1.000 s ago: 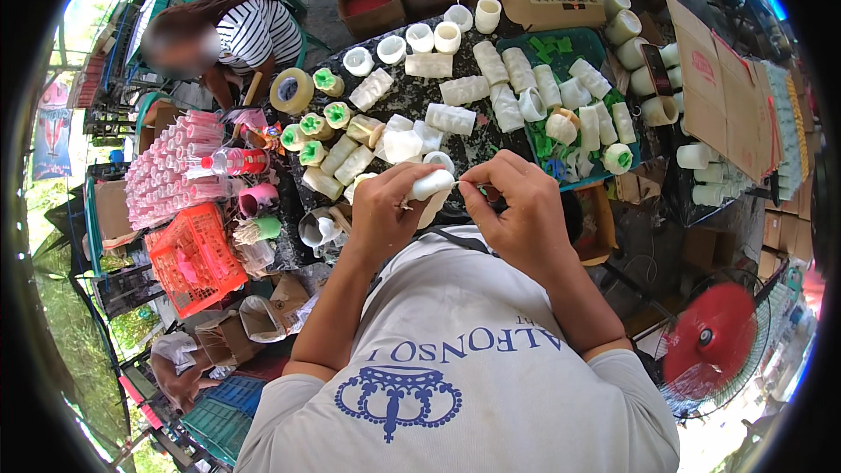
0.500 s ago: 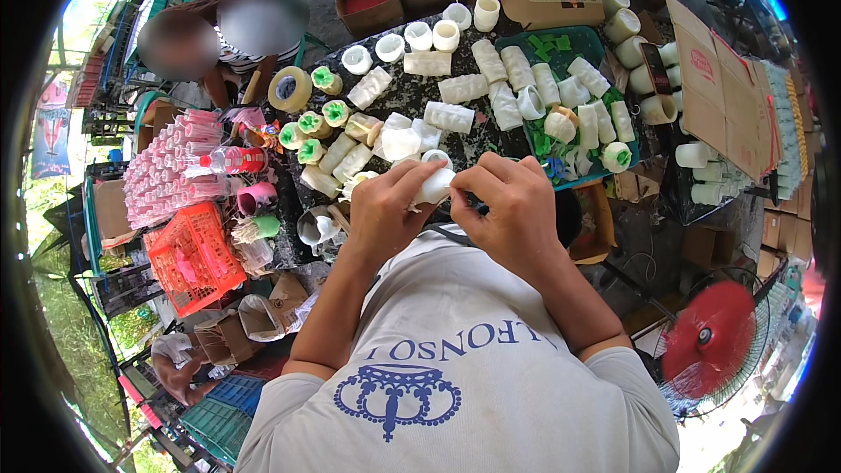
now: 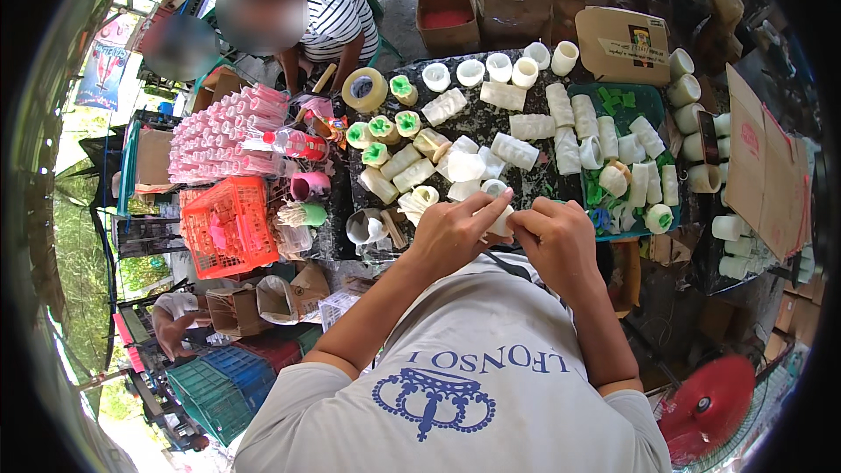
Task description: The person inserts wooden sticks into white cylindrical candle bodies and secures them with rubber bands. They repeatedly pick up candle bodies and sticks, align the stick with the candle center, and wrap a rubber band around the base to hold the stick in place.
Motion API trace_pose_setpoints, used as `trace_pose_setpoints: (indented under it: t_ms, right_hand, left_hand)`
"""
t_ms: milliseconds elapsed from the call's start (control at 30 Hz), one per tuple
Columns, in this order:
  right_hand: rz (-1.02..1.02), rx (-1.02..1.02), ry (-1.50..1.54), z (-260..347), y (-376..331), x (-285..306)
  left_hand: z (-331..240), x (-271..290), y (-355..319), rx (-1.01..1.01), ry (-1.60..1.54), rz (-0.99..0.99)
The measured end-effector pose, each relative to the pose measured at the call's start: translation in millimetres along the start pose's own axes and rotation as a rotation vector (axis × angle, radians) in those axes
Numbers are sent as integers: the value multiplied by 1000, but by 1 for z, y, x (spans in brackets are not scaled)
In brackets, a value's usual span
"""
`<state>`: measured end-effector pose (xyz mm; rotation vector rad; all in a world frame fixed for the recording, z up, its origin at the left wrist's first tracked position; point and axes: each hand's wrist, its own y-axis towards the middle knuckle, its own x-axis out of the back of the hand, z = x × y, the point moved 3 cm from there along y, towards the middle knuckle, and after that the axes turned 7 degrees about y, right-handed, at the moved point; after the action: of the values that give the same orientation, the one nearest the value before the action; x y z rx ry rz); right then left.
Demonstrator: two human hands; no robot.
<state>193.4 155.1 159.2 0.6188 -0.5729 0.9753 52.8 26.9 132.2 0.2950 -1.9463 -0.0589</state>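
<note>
Between my two hands, at the near edge of the dark speckled table, is a small white wax-like cup (image 3: 501, 224). My left hand (image 3: 459, 229) is closed around its left side with fingers over it. The right hand (image 3: 555, 238) pinches at its right side; the fingertips are partly hidden. Just beyond lie a white ring-shaped cylinder (image 3: 493, 187), a round white piece (image 3: 466, 166) and a bumpy white cylinder (image 3: 515, 151). To the left of my left hand sits a white cup with strips (image 3: 418, 202) at its rim.
Green-topped cylinders (image 3: 375, 154) and a tape roll (image 3: 364, 89) stand at left. A teal tray (image 3: 604, 92) holds white cylinders and green scraps. Farther left are an orange crate (image 3: 228, 245) and pink-white tubes (image 3: 219, 140). A red fan (image 3: 710, 403) stands lower right; another person (image 3: 337, 26) sits across.
The whole view has shifted, so the table appears farther right and lower. Both hands stay at the white cup, with the left fingers now stretched further over it.
</note>
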Motion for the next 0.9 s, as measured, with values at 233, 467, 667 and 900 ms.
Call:
trace_pose_setpoints:
  t_ms: [233, 467, 667, 900]
  right_hand:
    - [60, -40, 121, -11, 0, 7]
    - [27, 47, 78, -11, 6, -3]
    - [57, 92, 25, -17, 9, -4]
    - [72, 15, 52, -18, 5, 1]
  left_hand:
    - [-4, 0, 4, 12, 17, -15]
    - [-1, -3, 3, -62, 46, -36]
    - [3, -18, 6, -112, 72, 7]
    - [14, -22, -3, -44, 83, 0]
